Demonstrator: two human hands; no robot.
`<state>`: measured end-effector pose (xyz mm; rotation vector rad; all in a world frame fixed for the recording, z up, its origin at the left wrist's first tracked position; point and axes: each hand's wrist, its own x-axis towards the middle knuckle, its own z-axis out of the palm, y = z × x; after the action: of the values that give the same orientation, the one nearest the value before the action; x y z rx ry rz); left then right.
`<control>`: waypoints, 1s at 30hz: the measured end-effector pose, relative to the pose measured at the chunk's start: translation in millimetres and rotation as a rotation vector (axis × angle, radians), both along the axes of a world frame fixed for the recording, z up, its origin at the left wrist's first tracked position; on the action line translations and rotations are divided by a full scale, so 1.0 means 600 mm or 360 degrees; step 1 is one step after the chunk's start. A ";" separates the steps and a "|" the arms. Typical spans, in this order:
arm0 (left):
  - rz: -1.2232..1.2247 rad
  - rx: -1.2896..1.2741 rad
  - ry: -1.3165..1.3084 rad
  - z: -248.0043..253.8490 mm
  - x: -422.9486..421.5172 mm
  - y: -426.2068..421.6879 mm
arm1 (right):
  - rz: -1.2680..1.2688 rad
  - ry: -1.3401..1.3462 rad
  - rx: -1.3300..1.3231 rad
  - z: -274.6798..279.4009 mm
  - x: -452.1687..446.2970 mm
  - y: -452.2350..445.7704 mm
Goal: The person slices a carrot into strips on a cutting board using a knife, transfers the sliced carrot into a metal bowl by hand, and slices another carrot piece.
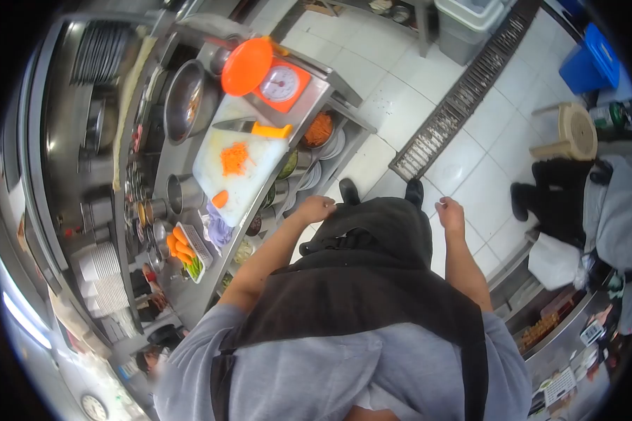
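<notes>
My left hand (318, 210) hangs at the counter's front edge, beside my dark apron (372, 281). Its fingers are curled and nothing shows in them. Out to the other side, above the tiled floor, my right hand (451, 213) is loosely closed, with no object visible in it. On the counter to my left lies a white cutting board (207, 165) with a heap of chopped carrot (236, 159). A carrot piece (220, 198) lies near its close end. Across the far part rests a knife (270, 131) with a yellow handle, touched by neither hand.
Beyond the board stand an orange kitchen scale (282, 84) and a steel bowl (179, 116). A white tray (199, 245) holds carrots and green vegetables beside a purple cloth (216, 228). A drain grate (463, 91) crosses the floor; a beige stool (576, 130) stands right.
</notes>
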<state>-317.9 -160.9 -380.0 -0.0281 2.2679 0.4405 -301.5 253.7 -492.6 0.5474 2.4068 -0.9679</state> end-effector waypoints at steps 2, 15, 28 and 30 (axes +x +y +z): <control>-0.0007 0.0075 0.0045 -0.038 0.014 -0.014 | 0.0191 0.0208 -0.0124 0.022 -0.010 -0.023; 0.0529 0.0575 0.0022 0.034 0.087 -0.162 | 0.2075 0.1555 -0.1645 0.820 -0.085 -0.449; 0.1414 0.0750 0.1564 0.139 0.095 -0.352 | 0.1577 0.1441 -0.0652 0.562 -0.229 -0.729; 0.1330 0.0474 0.1819 0.123 0.026 -0.365 | 0.1730 0.1582 -0.0094 0.385 -0.308 -0.729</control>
<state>-302.3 -379.9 -306.5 -0.7624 3.1782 1.5339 -486.3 -183.5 -261.9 -1.4659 2.7436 -0.8260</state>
